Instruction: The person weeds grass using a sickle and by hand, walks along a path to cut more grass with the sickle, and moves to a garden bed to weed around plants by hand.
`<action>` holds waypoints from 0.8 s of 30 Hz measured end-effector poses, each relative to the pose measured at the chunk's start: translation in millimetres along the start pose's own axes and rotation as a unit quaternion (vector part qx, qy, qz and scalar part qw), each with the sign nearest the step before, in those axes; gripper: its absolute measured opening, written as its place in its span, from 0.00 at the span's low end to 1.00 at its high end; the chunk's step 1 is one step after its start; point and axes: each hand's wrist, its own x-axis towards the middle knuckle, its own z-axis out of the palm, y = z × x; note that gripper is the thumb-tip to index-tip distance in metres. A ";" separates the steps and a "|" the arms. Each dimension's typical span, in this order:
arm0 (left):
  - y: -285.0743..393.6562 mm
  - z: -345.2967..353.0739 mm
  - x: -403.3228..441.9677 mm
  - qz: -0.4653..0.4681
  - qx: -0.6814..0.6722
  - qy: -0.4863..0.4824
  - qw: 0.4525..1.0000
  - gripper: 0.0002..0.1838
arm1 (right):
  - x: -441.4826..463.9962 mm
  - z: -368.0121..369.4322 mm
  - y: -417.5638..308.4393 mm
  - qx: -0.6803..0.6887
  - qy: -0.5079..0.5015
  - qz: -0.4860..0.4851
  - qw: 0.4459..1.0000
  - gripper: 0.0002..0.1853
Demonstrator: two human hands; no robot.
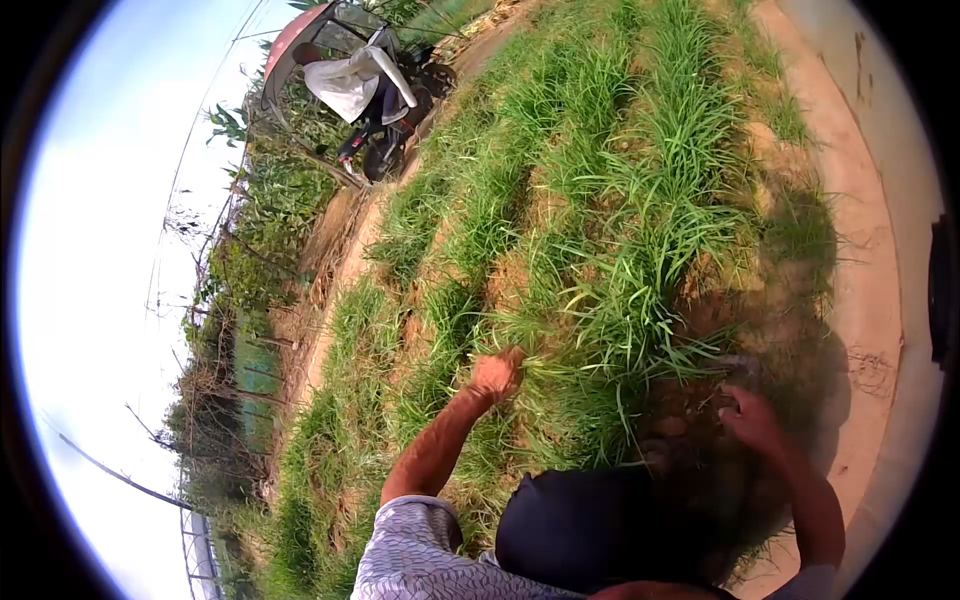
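Note:
My left hand [498,375] is closed in a fist among the green rows, with a tuft of pale grass blades [545,370] coming out at its fingers. In the shade at the right, my right hand [755,420] has its fingers curled in, low over the dark soil. Just beyond it is a greyish, blurred shape [740,365]; whether the hand holds it I cannot tell. Between the two hands stands a thick clump of long green leaves [625,320]. My dark-clothed knee [570,525] is close below them.
Rows of grassy plants [560,110] run away from me, with bare soil between. A pale concrete edge [865,200] curves along the right. On the dirt path at upper left, a person in a white top [350,85] sits on a covered motorbike [385,150]. Bushes and netting [255,375] line the left.

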 end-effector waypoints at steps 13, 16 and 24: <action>-16.1 -31.5 -69.7 -0.107 -0.153 0.009 0.982 0.32 | -208.4 61.0 84.2 -0.151 0.023 0.175 0.973 0.25; 87.1 17.6 -67.8 0.081 -0.142 -0.124 0.979 0.25 | -224.6 73.0 77.2 -0.115 0.045 0.199 0.972 0.27; 268.4 16.4 -102.9 0.326 -0.151 -0.391 0.847 0.20 | -239.7 97.2 103.3 0.097 0.155 0.269 0.946 0.17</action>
